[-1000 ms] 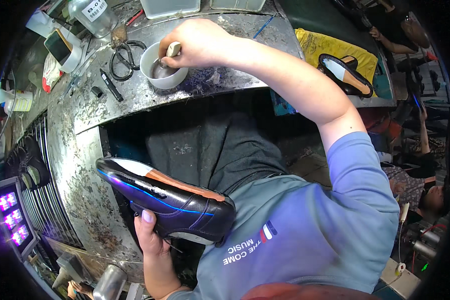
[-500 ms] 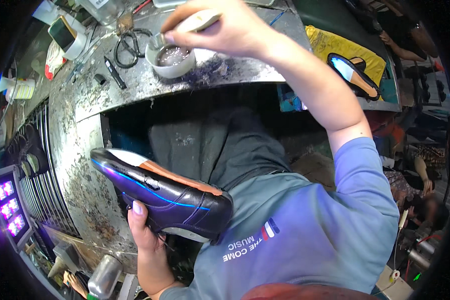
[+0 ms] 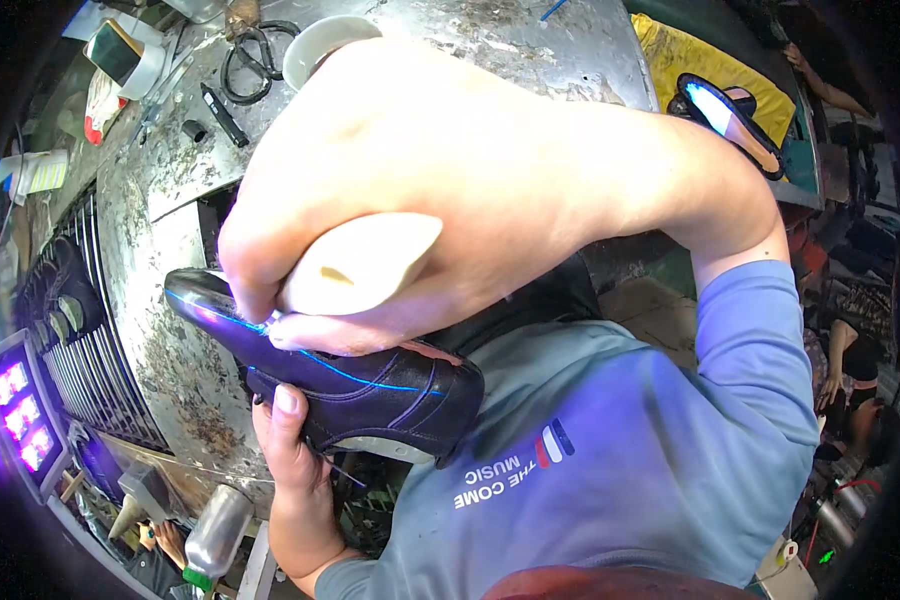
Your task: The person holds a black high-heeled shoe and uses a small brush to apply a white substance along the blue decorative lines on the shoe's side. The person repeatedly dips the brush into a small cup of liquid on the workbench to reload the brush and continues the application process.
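A black shoe [image 3: 390, 390] lies tilted on its side over my lap, toe pointing left, with a glowing blue line along the upper just above the sole edge. My left hand [image 3: 292, 450] grips it at the opening, thumb on the outside. Over the shoe's front half, my right hand [image 3: 370, 160] pinches a cream-handled brush [image 3: 365, 265]. Its tip meets the blue line near the toe, partly covered by my fingers. Beyond the hand stands a white bowl [image 3: 315, 42], whose contents are mostly hidden by the hand.
Black-handled scissors [image 3: 248, 68], a black marker [image 3: 225, 115] and its cap [image 3: 194, 130] lie on the worn metal bench. A lit purple lamp [image 3: 18, 415] and a rack [image 3: 95, 345] with dark shoes stand left. A bottle [image 3: 218, 530] is nearby. Another shoe [image 3: 735, 125] rests on yellow cloth [image 3: 700, 60].
My right hand has brought the brush from above the bowl down to the shoe's edge near the toe. The left hand still holds the shoe, which has shifted slightly.
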Demonstrator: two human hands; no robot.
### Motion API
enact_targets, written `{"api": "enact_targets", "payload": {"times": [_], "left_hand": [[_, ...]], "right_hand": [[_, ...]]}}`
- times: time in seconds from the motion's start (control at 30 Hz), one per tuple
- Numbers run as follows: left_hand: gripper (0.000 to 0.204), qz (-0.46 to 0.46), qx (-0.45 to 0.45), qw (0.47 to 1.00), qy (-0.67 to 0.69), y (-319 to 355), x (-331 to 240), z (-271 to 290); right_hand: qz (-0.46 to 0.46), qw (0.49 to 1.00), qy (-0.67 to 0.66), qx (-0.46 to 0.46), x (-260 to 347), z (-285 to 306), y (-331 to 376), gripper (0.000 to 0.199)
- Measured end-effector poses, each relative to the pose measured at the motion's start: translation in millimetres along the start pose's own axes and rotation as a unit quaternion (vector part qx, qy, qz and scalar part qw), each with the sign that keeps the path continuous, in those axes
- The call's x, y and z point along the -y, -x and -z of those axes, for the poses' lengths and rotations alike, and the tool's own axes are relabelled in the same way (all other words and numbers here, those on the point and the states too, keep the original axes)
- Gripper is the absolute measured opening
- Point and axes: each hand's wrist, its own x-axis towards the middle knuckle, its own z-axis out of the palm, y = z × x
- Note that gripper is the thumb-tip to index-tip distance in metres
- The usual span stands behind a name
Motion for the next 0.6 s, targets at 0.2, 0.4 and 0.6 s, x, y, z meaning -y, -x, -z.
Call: {"api": "enact_targets", "payload": {"times": [0.2,0.4,0.6], "left_hand": [[0.059,-0.002,-0.032,0.999,-0.012,-1,0,3],[0.058,0.016,-0.032,0.999,0.023,-3,4,10],[0.052,0.007,0.015,1.000,0.014,-6,10,26]], "right_hand": [[0.007,1.000,0.008,0.025,5,-3,7,0.021],[0.040,0.997,-0.055,0.021,6,0,14,0.022],[0.052,0.995,-0.083,0.019,7,3,19,0.021]]}}
